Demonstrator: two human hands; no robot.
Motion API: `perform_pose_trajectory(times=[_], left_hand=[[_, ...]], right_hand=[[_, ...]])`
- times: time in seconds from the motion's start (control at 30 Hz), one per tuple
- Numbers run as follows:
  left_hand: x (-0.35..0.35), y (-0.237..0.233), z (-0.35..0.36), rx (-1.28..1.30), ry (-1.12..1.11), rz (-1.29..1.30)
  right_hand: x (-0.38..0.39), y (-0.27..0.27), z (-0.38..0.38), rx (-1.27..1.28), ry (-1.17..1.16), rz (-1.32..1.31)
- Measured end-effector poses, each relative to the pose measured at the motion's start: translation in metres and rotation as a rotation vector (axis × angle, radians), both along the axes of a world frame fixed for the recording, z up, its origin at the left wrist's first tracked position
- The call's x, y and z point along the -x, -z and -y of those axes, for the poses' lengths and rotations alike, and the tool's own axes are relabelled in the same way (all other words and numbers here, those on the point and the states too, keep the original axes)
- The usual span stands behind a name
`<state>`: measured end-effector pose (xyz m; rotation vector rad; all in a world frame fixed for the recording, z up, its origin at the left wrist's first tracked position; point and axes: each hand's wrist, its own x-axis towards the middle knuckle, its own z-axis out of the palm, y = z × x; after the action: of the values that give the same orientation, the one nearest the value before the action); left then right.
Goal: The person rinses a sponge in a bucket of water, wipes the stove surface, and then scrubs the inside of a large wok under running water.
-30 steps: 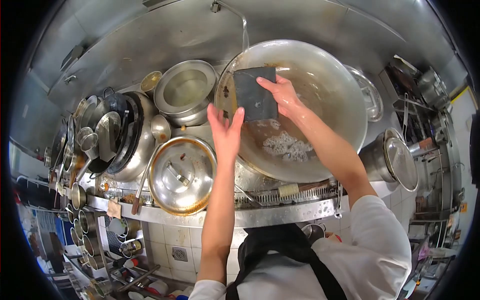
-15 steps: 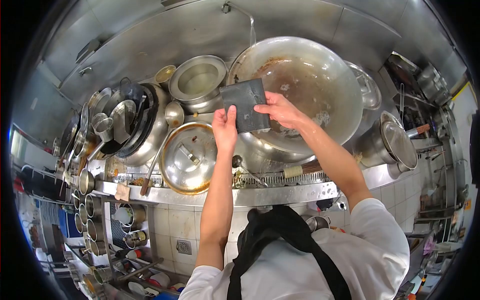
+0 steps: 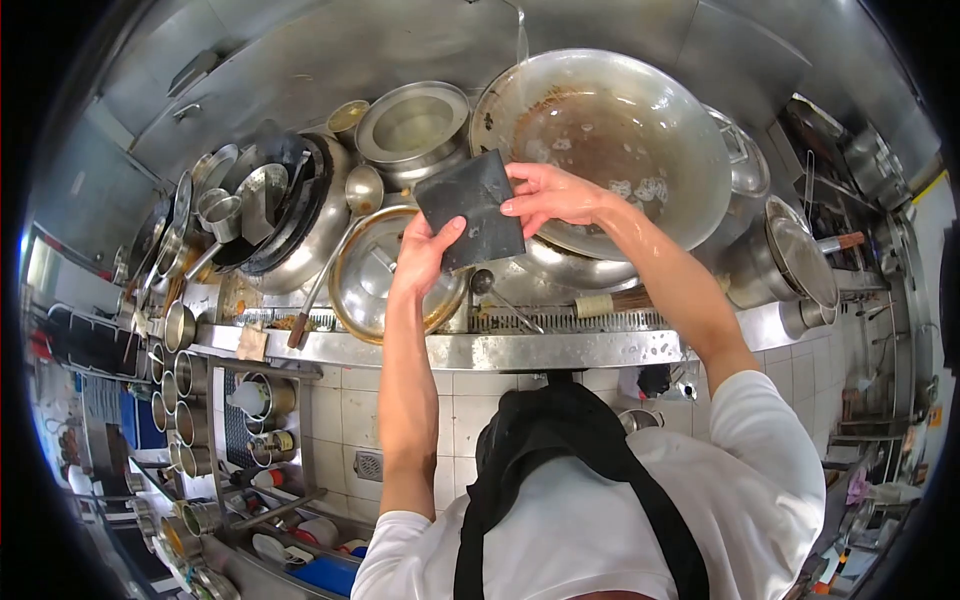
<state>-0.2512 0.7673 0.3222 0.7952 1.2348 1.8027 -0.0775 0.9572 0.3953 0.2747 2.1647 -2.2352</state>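
Both hands hold a flat, dark, rectangular slab [image 3: 468, 212] whose exact kind I cannot make out. My left hand [image 3: 424, 254] is closed on its lower left edge, thumb on the face and the other fingers hidden behind. At the right edge, my right hand [image 3: 555, 195] grips it between thumb and fingers. The slab is tilted above the counter, by the left rim of a large steel wok [image 3: 690, 165]. Brownish liquid with some foam lies in that wok. Beneath my left hand is a round metal lid [image 3: 362, 285].
A thin stream of water [image 3: 522, 40] runs into the wok. Left of it stand a steel pot [image 3: 410, 110], a long-handled ladle [image 3: 364, 190] and stacked dark pans [image 3: 300, 235]. A bamboo brush [image 3: 610, 302] and a small ladle [image 3: 500, 295] lie near the front edge. Strainers [image 3: 800, 260] rest at right.
The slab has shifted slightly left and is turned more at an angle, still held by both hands. My view has tilted, so the wok and counter appear higher.
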Motion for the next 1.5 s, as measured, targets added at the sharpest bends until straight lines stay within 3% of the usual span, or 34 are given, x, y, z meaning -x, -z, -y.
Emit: perform_pose_trajectory(times=[0.13, 0.2, 0.27, 0.3, 0.33, 0.4, 0.43, 0.47, 0.53, 0.6, 0.7, 0.8, 0.93, 1.0, 1.03, 1.1, 1.13, 1.2, 1.27, 1.33, 1.37, 1.4, 1.43, 1.47, 1.5], left_hand=[[0.001, -0.012, 0.027, 0.119, 0.068, 0.028], [0.011, 0.002, 0.039, -0.013, 0.091, 0.055], [0.027, 0.015, 0.063, -0.101, 0.313, 0.196], [0.044, 0.034, 0.077, -0.066, 0.382, 0.124], [0.049, 0.031, 0.089, -0.228, 0.54, 0.212], [0.044, -0.011, 0.124, -0.18, 0.572, 0.363], [0.048, -0.013, 0.139, -0.098, 0.529, 0.341], [0.039, -0.026, 0.151, 0.055, 0.357, 0.062], [0.028, -0.041, 0.18, 0.29, 0.214, -0.235], [0.027, -0.044, 0.204, 0.344, 0.142, -0.377], [0.017, -0.031, 0.246, 0.269, 0.045, -0.201], [0.009, -0.033, 0.278, 0.473, -0.129, -0.367], [0.012, -0.02, 0.299, 0.385, -0.227, -0.322], [0.008, -0.026, 0.305, 0.304, -0.332, -0.311], [0.009, -0.027, 0.306, 0.305, -0.32, -0.313], [0.012, -0.028, 0.304, 0.462, -0.665, -0.515], [0.014, -0.03, 0.295, 0.457, -0.649, -0.522], [0.008, -0.032, 0.266, 0.765, -0.937, -0.638], [0.006, -0.029, 0.246, 0.736, -0.888, -0.652], [0.012, -0.024, 0.226, 0.604, -0.806, -0.63], [0.012, -0.028, 0.222, 0.424, -0.7, -0.516], [0.018, -0.022, 0.21, 0.384, -0.628, -0.574], [0.02, -0.009, 0.186, 0.146, -0.741, -0.724], [0.012, -0.017, 0.172, 0.173, -0.629, -0.564], [0.006, -0.016, 0.155, 0.2, -0.653, -0.684]], right_hand=[[0.007, -0.003, -0.004, -0.15, -0.064, -0.001], [0.013, -0.011, 0.004, -0.259, -0.113, 0.002], [0.023, -0.021, 0.016, -0.253, -0.198, -0.01], [0.029, -0.023, 0.017, -0.328, -0.25, -0.049], [0.041, -0.025, 0.023, -0.402, -0.32, -0.103], [0.067, -0.029, 0.044, -0.456, -0.431, -0.204], [0.08, -0.037, 0.064, -0.531, -0.436, -0.156], [0.09, -0.048, 0.086, -0.553, -0.494, -0.168], [0.12, -0.04, 0.112, -0.537, -0.596, -0.131], [0.14, -0.044, 0.144, -0.567, -0.637, -0.089], [0.173, -0.02, 0.175, -0.443, -0.692, -0.023], [0.193, -0.02, 0.217, -0.475, -0.789, -0.003], [0.207, -0.023, 0.24, -0.514, -0.807, -0.003], [0.221, -0.004, 0.228, -0.22, -0.844, -0.032], [0.214, -0.005, 0.231, -0.218, -0.833, -0.032], [0.194, -0.007, 0.241, 0.515, -0.586, 0.148], [0.196, 0.026, 0.234, 0.497, -0.529, 0.152], [0.18, 0.067, 0.246, 0.357, -0.53, 0.029], [0.171, 0.061, 0.257, 0.339, -0.331, -0.02], [0.172, 0.069, 0.24, 0.23, -0.028, -0.247], [0.163, 0.055, 0.235, 0.198, 0.018, -0.274], [0.163, 0.064, 0.214, 0.137, 0.124, -0.261], [0.157, 0.056, 0.206, 0.115, 0.233, -0.23], [0.137, 0.026, 0.214, 0.073, 0.402, -0.178], [0.137, 0.047, 0.181, 0.033, 0.322, -0.226]])
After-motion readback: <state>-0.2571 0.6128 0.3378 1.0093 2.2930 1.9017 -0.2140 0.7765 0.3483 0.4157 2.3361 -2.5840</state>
